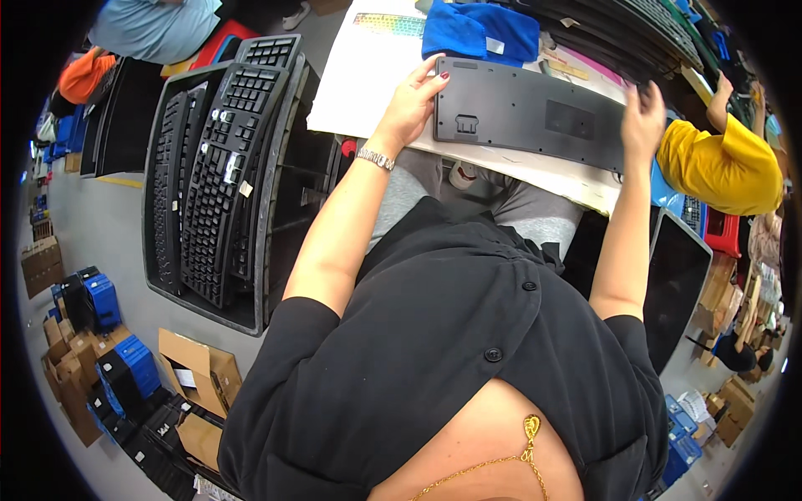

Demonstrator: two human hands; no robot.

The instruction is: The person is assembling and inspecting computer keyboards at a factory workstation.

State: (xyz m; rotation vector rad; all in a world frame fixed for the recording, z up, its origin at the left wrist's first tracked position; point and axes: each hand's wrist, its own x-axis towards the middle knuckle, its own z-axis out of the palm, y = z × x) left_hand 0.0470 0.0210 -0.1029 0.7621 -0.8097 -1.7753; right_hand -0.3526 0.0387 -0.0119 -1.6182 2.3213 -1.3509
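Observation:
A black keyboard (518, 113) is turned with its underside up, showing screw holes, a recessed panel and a small folding foot near its left end. My left hand (411, 104) grips that left end, thumb on the underside and fingers around the far corner. At the other end is my right hand (643, 125), blurred by motion; whether its fingers hold the keyboard or only touch its edge is unclear. Beneath the keyboard lies the white-topped table (359, 79). A blue cloth (480, 33) rests just beyond the keyboard.
To my left stands a dark bin (261, 288) with several black keyboards (225, 175). Another dark bin (687, 267) is at my right. A person in a yellow sleeve (723, 167) works close by on the right; another in light blue (154, 29) is at far left. Cardboard boxes (200, 367) sit behind.

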